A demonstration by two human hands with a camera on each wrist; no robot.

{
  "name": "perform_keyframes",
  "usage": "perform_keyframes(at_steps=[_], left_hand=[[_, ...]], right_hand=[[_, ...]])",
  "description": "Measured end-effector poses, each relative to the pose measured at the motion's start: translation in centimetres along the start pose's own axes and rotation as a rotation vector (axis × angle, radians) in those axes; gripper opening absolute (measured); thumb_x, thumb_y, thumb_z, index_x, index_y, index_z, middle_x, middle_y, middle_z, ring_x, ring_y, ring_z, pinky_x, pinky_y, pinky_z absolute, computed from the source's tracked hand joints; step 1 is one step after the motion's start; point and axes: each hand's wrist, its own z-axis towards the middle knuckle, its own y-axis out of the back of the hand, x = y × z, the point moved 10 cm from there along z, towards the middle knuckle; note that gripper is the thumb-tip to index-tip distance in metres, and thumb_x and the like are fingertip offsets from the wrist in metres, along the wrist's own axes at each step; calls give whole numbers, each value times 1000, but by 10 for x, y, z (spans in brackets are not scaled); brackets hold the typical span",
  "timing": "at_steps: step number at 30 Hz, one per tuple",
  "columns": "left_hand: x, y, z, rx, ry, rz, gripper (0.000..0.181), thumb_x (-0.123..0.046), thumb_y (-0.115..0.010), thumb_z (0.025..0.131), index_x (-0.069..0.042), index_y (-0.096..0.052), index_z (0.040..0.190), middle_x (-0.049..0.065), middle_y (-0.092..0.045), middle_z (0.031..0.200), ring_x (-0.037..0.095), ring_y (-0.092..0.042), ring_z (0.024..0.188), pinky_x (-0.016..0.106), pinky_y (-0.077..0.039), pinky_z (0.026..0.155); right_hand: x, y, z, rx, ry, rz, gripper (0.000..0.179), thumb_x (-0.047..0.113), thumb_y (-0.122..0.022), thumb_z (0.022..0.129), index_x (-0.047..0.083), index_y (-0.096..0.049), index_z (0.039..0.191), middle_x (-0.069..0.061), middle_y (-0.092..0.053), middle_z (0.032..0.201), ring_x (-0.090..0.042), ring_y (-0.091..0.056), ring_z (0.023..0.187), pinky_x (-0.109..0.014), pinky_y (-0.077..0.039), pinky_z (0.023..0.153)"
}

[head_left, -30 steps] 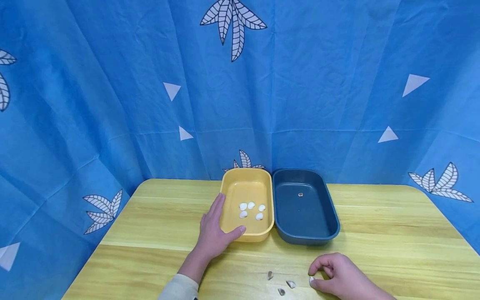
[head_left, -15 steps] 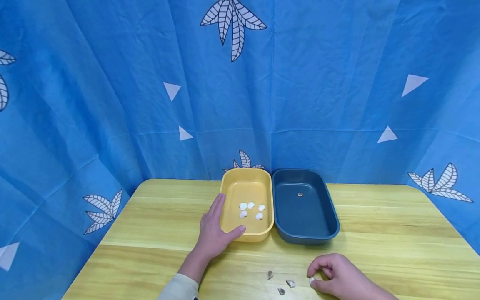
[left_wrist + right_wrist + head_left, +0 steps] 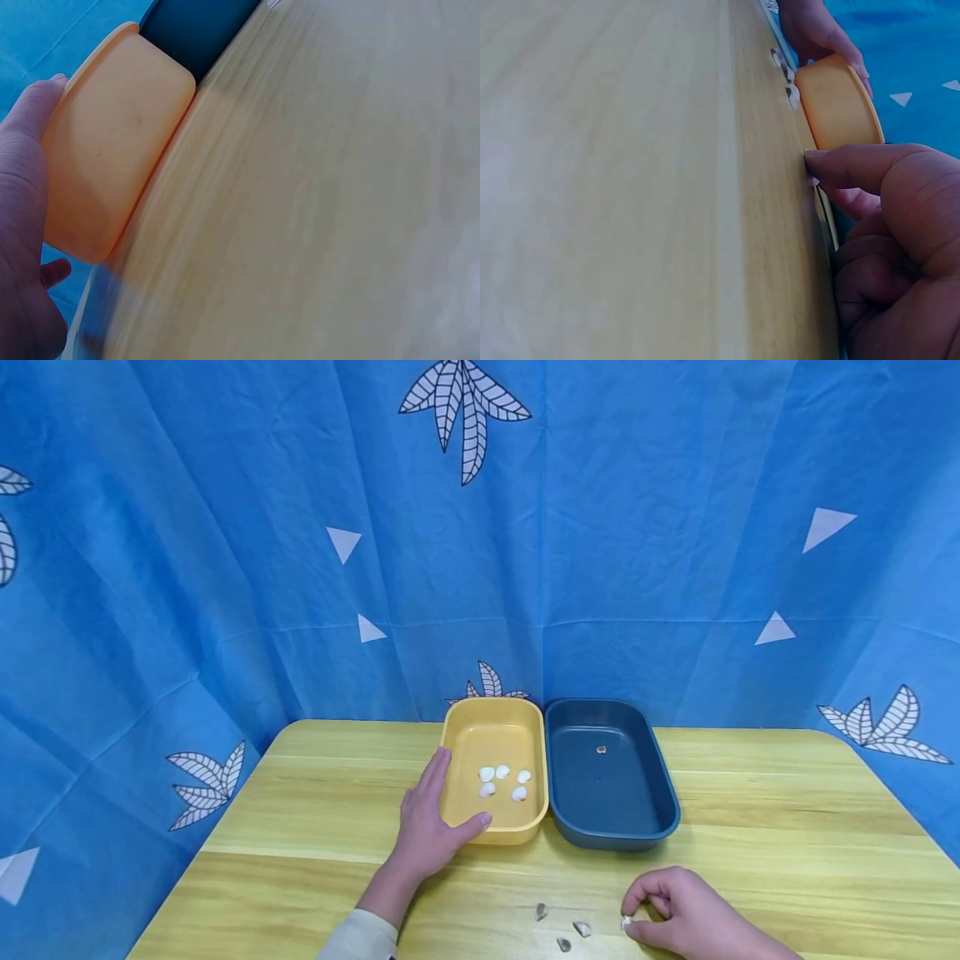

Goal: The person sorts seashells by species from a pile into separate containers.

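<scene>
Nearest, on the table in front of the yellow tray and a little to its right, lie three loose shells, grouped but apart, which probably makes each easy to take singly.

Farther right, also on the near side of the yellow tray, the right hand pinches another shell, the pinched shell, between thumb and forefinger. A fingertip grip seems suited to so small a piece. It is held low over the table; whether it touches the wood I cannot tell.

The left hand lies against the yellow tray, fingers extended along its left side and thumb at the near rim, clasping nothing. That light contact looks meant to steady the tray.

Inside the yellow tray, toward its near half, five white shells lie bunched. Directly right of it, rims close together, sits the blue tray, with one brown shell toward its far end. Paler pieces on one side and a darker one on the other suggest sorting by colour.

Behind the yellow tray hangs a blue cloth, likely a backdrop.
</scene>
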Motion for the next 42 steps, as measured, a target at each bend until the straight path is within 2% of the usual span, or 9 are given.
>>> perform_keyframes(at_steps=[7,14,18,25,30,33,38,42], left_hand=[[1,-1,-1,0,3,-4,109,-61,-75,78,-15,-21,161,-3,-18,165,25,-22,147,64,-9,113],[1,-1,0,-4,2,-9,109,-60,-76,78,-15,-21,161,-4,-18,165,24,-22,147,64,-10,113],[2,-2,0,6,9,-6,109,-63,-74,78,-16,-21,161,-5,-17,165,24,-22,147,64,-10,113],[0,-1,0,3,27,-13,105,-51,-79,80,-17,-21,161,-3,-17,165,26,-21,148,63,-8,114],[1,-1,-1,9,38,-18,105,-49,-79,80,-16,-21,161,-4,-16,165,25,-20,148,63,-8,114],[1,-1,-1,6,37,-23,105,-48,-80,80,-16,-22,161,-4,-17,165,24,-20,148,62,-8,114],[1,-1,0,3,35,-19,105,-49,-80,80,-17,-21,161,-5,-16,165,24,-20,148,62,-8,114],[1,-1,0,5,38,-16,105,-49,-80,80,-18,-22,161,-5,-16,165,24,-20,148,61,-8,114]], right_hand=[[3,1,0,-13,25,-5,7,23,-77,88,18,-72,89,13,-38,56,0,-34,47,-27,-48,59],[2,2,-1,-29,-14,-28,9,26,-78,87,20,-72,86,12,-39,55,-1,-35,47,-26,-42,50],[2,2,-3,-33,-17,-38,10,27,-78,88,19,-72,87,12,-39,55,-1,-35,48,-26,-43,51],[7,9,-2,-107,-5,-122,14,33,-80,85,22,-71,83,14,-39,56,0,-37,51,-26,-45,55],[7,7,-3,-111,-3,-148,18,38,-81,84,25,-68,79,15,-38,54,0,-36,49,-24,-42,53],[10,5,-3,-83,55,-111,15,33,-82,84,24,-69,84,15,-38,56,1,-35,49,-23,-42,51],[15,0,-2,41,180,39,14,15,-76,89,15,-72,103,5,-34,57,2,-32,52,-25,-49,61],[16,-2,-1,81,213,49,16,13,-73,92,16,-72,107,3,-32,57,4,-31,53,-26,-50,64]])
